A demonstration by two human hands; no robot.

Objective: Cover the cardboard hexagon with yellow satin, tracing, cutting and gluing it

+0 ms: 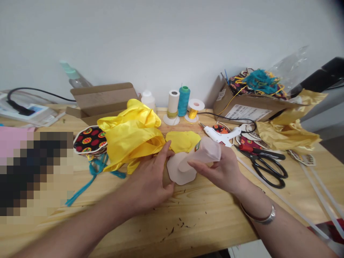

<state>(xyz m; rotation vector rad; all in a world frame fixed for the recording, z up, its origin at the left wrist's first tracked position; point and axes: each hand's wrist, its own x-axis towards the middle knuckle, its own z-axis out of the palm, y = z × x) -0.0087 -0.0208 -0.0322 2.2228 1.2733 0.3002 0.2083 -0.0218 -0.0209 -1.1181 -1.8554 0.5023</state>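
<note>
My right hand (220,170) grips a pale pink, tube-shaped piece (205,150), with a small coloured mark at its near end. The tube's lower end rests on a pale pink scalloped disc (178,172) lying near the table's middle. My left hand (147,182) holds the disc's left edge between finger and thumb. Just beyond the hands lies a yellow scalloped felt piece (182,141). A crumpled mass of bright yellow satin (131,134) sits beside my left hand's fingers.
On the wooden table are a white glue gun (219,134), black-handled scissors (264,166), long glue sticks (282,197), thread spools (182,104), patterned fabric circles (90,140) and teal cord (94,172). Cardboard boxes (248,107) stand along the wall. A blurred patch covers the left.
</note>
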